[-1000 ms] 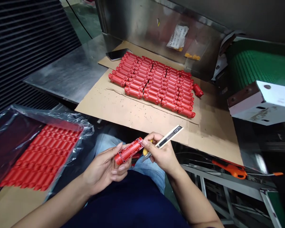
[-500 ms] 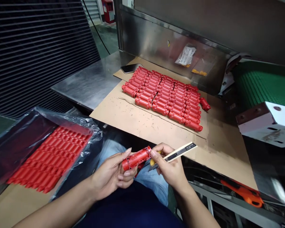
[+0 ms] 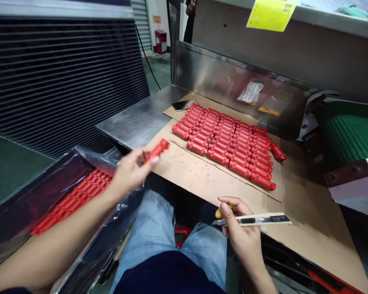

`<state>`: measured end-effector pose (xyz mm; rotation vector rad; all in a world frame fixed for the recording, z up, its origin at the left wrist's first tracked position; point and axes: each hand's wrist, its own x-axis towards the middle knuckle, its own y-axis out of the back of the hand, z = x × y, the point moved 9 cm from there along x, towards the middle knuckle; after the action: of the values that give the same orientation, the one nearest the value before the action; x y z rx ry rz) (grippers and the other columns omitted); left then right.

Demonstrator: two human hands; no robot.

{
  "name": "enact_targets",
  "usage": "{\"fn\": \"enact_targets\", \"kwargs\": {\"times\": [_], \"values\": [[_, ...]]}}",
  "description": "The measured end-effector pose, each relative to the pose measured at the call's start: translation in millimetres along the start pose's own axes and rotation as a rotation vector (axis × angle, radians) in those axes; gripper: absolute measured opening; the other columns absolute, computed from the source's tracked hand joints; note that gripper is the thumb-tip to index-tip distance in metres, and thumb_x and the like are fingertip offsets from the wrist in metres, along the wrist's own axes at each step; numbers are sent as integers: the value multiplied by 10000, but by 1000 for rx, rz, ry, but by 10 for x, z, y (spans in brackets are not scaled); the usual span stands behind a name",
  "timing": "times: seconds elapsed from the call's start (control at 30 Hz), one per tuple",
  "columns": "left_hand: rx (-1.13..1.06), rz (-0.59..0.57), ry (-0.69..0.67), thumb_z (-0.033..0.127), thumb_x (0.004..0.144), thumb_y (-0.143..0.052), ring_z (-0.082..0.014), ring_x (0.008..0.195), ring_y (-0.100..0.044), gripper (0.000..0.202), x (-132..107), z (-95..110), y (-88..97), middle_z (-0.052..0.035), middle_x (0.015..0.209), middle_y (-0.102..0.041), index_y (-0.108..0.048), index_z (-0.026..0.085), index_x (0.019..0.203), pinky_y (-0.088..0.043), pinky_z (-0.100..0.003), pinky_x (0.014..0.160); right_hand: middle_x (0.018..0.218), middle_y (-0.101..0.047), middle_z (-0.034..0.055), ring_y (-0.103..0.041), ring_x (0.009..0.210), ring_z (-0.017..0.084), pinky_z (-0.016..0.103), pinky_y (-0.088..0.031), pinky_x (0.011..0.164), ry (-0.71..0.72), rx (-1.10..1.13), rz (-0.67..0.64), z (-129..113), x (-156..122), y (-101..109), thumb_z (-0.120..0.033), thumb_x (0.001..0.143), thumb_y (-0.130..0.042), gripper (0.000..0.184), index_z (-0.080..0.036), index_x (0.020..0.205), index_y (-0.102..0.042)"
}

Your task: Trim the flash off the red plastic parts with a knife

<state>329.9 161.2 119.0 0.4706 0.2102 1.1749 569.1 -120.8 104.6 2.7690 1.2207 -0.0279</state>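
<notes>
My left hand (image 3: 130, 170) is closed around a red plastic part (image 3: 157, 150), held in the air between the bag of parts and the cardboard sheet. My right hand (image 3: 239, 233) grips a utility knife (image 3: 257, 219) with a pale handle, low over my lap near the cardboard's front edge. Several rows of the same red parts (image 3: 227, 141) lie packed side by side on the cardboard sheet (image 3: 196, 175). More red parts (image 3: 76, 200) lie in a clear plastic bag (image 3: 88, 157) to my left.
A phone (image 3: 184, 105) lies at the cardboard's far left corner on the steel table (image 3: 135, 122). Small plastic bags (image 3: 251, 92) lean on the steel back wall. A green conveyor (image 3: 349, 130) and a white bracket (image 3: 355, 183) are at the right. My knees are below.
My left hand has carried the red part up and to the left, away from my right hand. The right hand with the knife stays low. My view has tilted upward.
</notes>
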Motion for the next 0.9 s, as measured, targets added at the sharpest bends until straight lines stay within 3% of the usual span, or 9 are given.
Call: {"fn": "enact_targets", "kwargs": {"times": [0.1, 0.17, 0.3, 0.37, 0.5, 0.63, 0.7, 0.77, 0.9], "values": [[298, 222, -49, 430, 939, -767, -311, 1140, -689, 312, 769, -154, 475, -54, 1058, -709, -714, 180, 1119, -482, -404, 934, 666, -633, -25, -494, 430, 70, 172, -392, 402, -30, -2, -21, 103, -36, 8, -575, 966, -808, 408, -192, 1105, -795], [407, 229, -67, 398, 974, -709, -348, 1215, -688, 290, 1087, -231, 540, -65, 1092, -710, -711, 143, 1113, -463, -440, 989, 672, -642, -19, -493, 433, 72, 176, -394, 408, -57, 1, -29, 166, -68, 8, -599, 958, -806, 428, -191, 1088, -793], [565, 199, -116, 389, 972, -726, -438, 1230, -683, 337, 1229, -277, 486, -172, 1126, -737, -722, 87, 1120, -464, -517, 997, 668, -641, -14, -484, 441, 73, 180, -386, 419, -71, 4, 56, 207, -123, 153, -641, 930, -813, 468, -189, 1052, -795], [631, 214, -154, 451, 977, -720, -490, 1332, -611, 493, 1181, -211, 466, -219, 1210, -717, -702, 41, 1251, -446, -555, 1041, 673, -647, -12, -476, 441, 66, 177, -377, 423, -77, 8, 104, 224, -148, 245, -655, 913, -823, 480, -189, 1028, -795], [702, 183, -289, 442, 1021, -688, -509, 1453, -454, 676, 1164, 125, 139, -269, 1487, -591, -549, 13, 1525, -370, -641, 1146, 679, -652, -10, -466, 441, 58, 172, -355, 426, -125, 23, 178, 279, -183, 320, -657, 900, -835, 483, -187, 1001, -787], [674, -57, -449, 328, 1013, -723, -389, 1466, -490, 361, 1328, 533, -685, -154, 1520, -611, -702, 172, 1337, -356, -634, 1229, 645, -610, -25, -436, 429, 58, 181, -338, 417, -116, 51, 158, 211, -197, 201, -682, 886, -832, 510, -181, 968, -784], [626, -130, -468, 354, 1017, -740, -362, 1432, -541, 294, 1425, 677, -947, -129, 1463, -650, -726, 179, 1253, -399, -629, 1219, 637, -597, -28, -429, 431, 65, 188, -343, 417, -100, 56, 158, 178, -226, 180, -697, 888, -820, 519, -186, 971, -786], [561, -163, -456, 380, 1021, -743, -346, 1374, -590, 290, 1467, 755, -989, -122, 1405, -676, -726, 170, 1220, -444, -613, 1186, 641, -604, -22, -428, 425, 71, 193, -344, 407, -101, 56, 172, 201, -268, 213, -713, 878, -818, 535, -186, 970, -792], [382, -199, -369, 341, 937, -770, -332, 1063, -684, 243, 1111, 700, -645, -138, 1117, -734, -728, 178, 1112, -542, -507, 984, 600, -592, -24, -434, 385, 75, 199, -337, 385, -129, 40, 204, 327, -307, 306, -749, 833, -835, 576, -185, 947, -802]]}}
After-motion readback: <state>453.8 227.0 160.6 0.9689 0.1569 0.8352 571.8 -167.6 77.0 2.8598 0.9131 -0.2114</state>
